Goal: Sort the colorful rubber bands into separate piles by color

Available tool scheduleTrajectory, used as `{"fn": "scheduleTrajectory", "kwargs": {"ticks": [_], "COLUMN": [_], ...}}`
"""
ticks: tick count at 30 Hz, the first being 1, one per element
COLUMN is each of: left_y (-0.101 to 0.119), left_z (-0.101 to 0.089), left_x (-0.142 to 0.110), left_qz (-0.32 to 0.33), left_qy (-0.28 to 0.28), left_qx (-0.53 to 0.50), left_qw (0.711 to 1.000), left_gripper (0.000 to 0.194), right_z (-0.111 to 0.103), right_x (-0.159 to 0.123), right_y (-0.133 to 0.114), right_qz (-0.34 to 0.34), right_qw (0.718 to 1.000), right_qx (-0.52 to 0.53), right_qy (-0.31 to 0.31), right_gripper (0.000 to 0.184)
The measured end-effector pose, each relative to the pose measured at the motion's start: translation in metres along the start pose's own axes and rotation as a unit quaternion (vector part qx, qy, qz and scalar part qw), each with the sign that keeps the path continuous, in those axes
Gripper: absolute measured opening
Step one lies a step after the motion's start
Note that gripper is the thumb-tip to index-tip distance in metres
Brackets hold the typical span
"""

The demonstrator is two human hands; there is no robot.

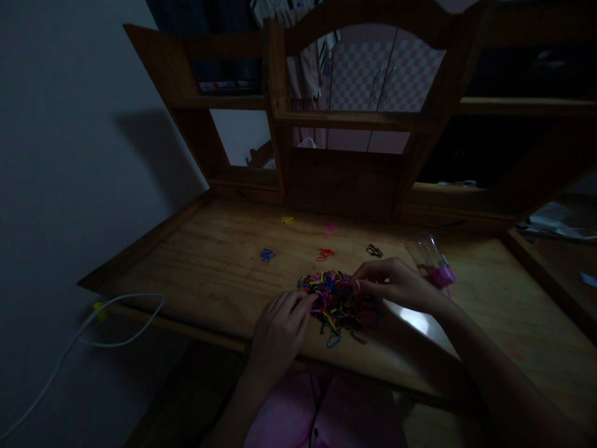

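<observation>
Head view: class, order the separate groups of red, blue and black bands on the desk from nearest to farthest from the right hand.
From the right hand:
1. Black bands: just beyond its fingers.
2. Red bands: left of the black ones, beyond the mixed pile.
3. Blue bands: farthest left of the three.
</observation>
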State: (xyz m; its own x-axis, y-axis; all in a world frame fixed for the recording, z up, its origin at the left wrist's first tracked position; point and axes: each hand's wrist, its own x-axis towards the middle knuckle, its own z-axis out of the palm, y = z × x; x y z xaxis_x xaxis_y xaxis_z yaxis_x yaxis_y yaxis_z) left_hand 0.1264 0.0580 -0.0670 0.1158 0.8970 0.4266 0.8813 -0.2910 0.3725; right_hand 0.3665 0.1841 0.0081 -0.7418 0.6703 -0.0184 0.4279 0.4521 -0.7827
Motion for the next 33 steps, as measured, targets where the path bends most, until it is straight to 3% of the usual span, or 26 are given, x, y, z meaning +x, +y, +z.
{"fn": "scheduleTrajectory", "kwargs": {"ticks": [33], "left_y": [-0.0016], "left_z": [0.0018], "left_x": [-0.0005], "left_qz": [0.001], "left_qy": [-0.001], "left_qx": [0.000], "left_qw": [1.000], "left_gripper": [0.030], "right_z": [0.0035], "right_x": [0.0011], "right_y": [0.0000], "right_qz": [0.005], "right_qw": [1.000], "right_qx": [0.010], "right_qy": [0.011], "right_gripper": [0.022]}}
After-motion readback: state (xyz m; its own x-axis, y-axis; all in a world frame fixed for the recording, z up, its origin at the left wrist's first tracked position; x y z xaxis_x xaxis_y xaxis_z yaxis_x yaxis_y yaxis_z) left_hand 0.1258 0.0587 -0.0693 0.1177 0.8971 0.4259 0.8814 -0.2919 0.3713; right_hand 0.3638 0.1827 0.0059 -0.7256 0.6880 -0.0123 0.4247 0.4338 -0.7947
